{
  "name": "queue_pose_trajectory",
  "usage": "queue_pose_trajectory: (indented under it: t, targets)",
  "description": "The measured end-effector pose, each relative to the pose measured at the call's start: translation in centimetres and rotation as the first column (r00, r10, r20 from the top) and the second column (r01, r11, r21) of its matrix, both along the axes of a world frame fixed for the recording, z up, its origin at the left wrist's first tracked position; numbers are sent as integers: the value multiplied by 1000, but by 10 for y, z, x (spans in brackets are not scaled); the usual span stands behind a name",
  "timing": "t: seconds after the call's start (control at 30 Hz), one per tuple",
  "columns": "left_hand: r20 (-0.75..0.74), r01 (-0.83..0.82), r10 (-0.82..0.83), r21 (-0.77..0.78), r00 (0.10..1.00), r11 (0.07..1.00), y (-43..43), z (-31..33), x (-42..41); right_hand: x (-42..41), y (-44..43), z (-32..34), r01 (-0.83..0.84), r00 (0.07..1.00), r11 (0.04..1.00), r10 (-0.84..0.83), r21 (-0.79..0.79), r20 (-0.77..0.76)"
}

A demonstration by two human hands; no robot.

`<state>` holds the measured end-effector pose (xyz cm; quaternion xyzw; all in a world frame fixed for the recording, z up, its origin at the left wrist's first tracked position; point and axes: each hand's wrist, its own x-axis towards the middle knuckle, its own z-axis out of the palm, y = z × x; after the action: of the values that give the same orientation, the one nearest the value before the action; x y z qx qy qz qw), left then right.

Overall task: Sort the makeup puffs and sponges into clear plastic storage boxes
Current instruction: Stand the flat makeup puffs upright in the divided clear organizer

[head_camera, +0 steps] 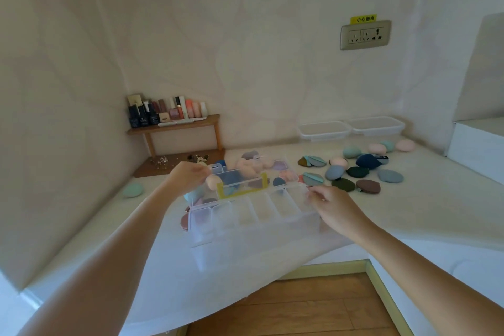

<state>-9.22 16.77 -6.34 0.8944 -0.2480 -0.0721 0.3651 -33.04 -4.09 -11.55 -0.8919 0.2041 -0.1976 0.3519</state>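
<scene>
Clear plastic storage box [253,217] with a row of divided compartments is held between the hands near the tabletop's [441,199] front edge, the left hand [188,176] pinching its far left corner and the right hand [336,211] pinching its right rim. Beyond the right hand lie loose puffs [357,172], apart from the box, with bare tabletop to that hand's right. A mint sponge [132,190] lies alone left of the left hand, near the wall.

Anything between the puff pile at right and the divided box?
Nothing visible: bare table between puffs and divided box. Left hand and right hand hold its ends; whether its top is open I cannot tell.
</scene>
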Motion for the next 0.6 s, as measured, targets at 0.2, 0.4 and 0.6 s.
queue_pose_trajectory:
  t: [0.2,0.4,0.6]
  targets:
    - [348,-21,-33,151,937,988,-30,9,-28,-3,-23,13,9,999,999,-11,30,46]
    - [481,192,-255,177,839,965,-60,17,-83,-3,-137,14,499,865,859,-501,-112,14]
    - [317,428,-489,245,813,870,-60,-7,-102,-15,-180,-14,534,789,836,-546,-127,-281]
